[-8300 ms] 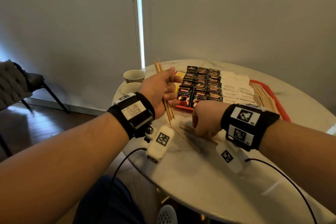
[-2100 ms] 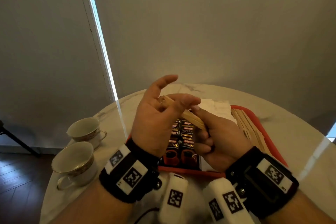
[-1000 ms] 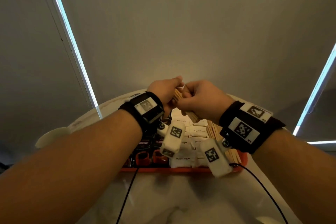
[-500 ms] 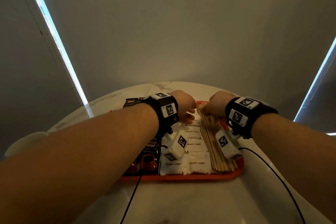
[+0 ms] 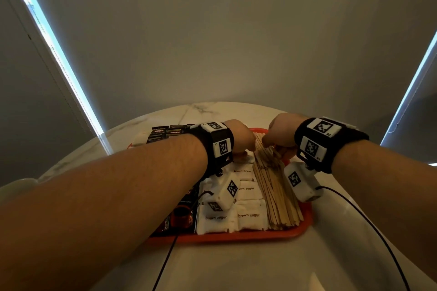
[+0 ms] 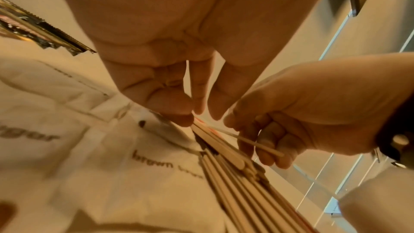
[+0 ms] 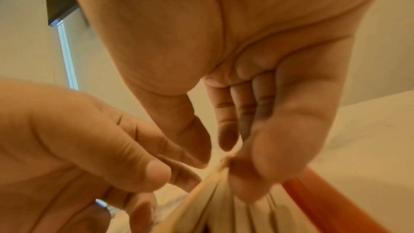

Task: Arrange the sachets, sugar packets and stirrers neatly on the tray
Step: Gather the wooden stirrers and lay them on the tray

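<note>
On the round marble table point(image 5: 212, 111) our left hand point(image 6: 170, 84) steadied the wooden stirrers point(image 5: 274, 186) at the red plastic tray's point(image 5: 236, 237) far edge, fingers loosely straight; our right hand point(image 6: 291, 121) seemingly pinched one. Next: squaring the ends.

tray point(image 5: 236, 237) filled edge to edge | far end blocked by 2 hands | bare table point(image 5: 248, 264) left open nearside

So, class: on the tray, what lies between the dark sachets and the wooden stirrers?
White brown sugar packets fill the strip between the sachets and stirrers, clearest in the head view.
</note>
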Motion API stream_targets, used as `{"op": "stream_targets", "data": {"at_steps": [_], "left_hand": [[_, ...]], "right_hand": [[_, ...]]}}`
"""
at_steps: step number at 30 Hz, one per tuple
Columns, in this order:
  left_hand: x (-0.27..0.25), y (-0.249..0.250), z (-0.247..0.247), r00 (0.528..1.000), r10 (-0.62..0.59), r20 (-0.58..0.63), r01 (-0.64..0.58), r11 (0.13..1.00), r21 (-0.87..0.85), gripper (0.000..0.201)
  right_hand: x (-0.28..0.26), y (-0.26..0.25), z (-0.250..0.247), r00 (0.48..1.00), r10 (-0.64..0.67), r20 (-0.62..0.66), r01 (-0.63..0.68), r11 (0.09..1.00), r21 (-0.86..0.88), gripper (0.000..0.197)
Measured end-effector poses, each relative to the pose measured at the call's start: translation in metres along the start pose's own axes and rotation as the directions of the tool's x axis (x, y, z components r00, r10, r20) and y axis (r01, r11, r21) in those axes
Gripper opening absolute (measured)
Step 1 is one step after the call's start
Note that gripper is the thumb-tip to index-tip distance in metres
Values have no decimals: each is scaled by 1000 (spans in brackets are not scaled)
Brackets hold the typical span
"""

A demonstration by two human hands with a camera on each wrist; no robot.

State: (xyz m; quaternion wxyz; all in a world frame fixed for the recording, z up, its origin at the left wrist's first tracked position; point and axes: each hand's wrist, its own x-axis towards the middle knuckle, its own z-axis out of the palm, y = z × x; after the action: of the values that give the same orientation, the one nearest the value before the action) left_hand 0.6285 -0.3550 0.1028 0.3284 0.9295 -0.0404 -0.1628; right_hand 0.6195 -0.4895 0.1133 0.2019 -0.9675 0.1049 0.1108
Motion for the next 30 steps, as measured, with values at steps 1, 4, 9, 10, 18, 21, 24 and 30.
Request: {"op": "stream_targets", "data": {"at_steps": [1, 4, 9, 10, 18, 21, 24, 30], "left_hand": [[1, 1, 1, 1000, 10, 6, -10, 1000, 9, 35], [5, 4, 5, 999, 6, 41, -10, 994, 109, 34], [11, 0, 8, 997, 56, 53, -64, 984, 168, 35], [13, -2, 8, 997, 64, 41, -70, 985, 157, 36], [19, -3, 8, 1000, 28, -10, -25, 981, 191, 38], [17, -2, 10, 999, 33, -5, -31, 979, 201, 45], [14, -1, 10, 999, 45, 2, -44, 983, 180, 48], [6, -1, 6, 996, 82, -31, -78, 992, 102, 40]], "right_hand": [[0, 2, -2, 1000, 10, 6, -10, 1000, 16, 22], [-3, 7, -7, 998, 45, 49, -49, 995, 86, 18], [-3, 9, -6, 997, 27, 78, -33, 996, 88, 23], [-2, 9, -5, 994, 17, 105, -29, 993, 111, 22], [2, 15, -4, 988, 23, 155, -67, 957, 284, 17], [3, 18, -3, 989, 17, 149, -60, 955, 291, 19], [6, 19, -4, 992, 27, 124, -63, 954, 292, 20], [-1, 19, -7, 989, 108, 101, -126, 974, 189, 9]]}}
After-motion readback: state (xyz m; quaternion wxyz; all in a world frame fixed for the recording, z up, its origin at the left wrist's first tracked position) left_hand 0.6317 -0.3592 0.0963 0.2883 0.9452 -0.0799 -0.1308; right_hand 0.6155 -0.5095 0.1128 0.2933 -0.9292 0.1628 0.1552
